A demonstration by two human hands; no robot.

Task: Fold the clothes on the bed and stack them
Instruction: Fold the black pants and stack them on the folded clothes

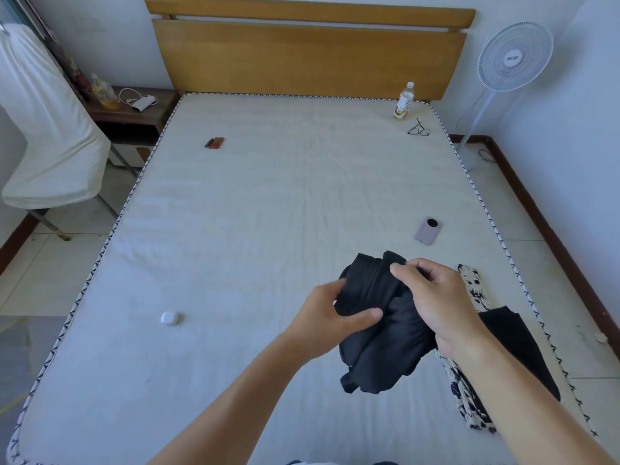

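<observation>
A bunched black garment point(382, 350) hangs just above the white mattress point(235, 246), held by both hands. My left hand point(327, 317) grips its left side, thumb laid across the front of the cloth. My right hand point(436, 300) grips the upper right part, fingers curled over the top fold. On the bed at the right edge lies a white garment with a black flower print point(474, 290), partly under another black garment point(513, 344) and partly hidden by my right forearm.
On the mattress lie a pink phone point(427, 230), white earbud case point(170, 318), glasses point(418, 130), bottle point(404, 101) and a small dark red object point(214, 142). The wooden headboard point(308, 55) is behind. A fan point(513, 58) stands right, a nightstand point(134, 110) and covered chair point(50, 129) left.
</observation>
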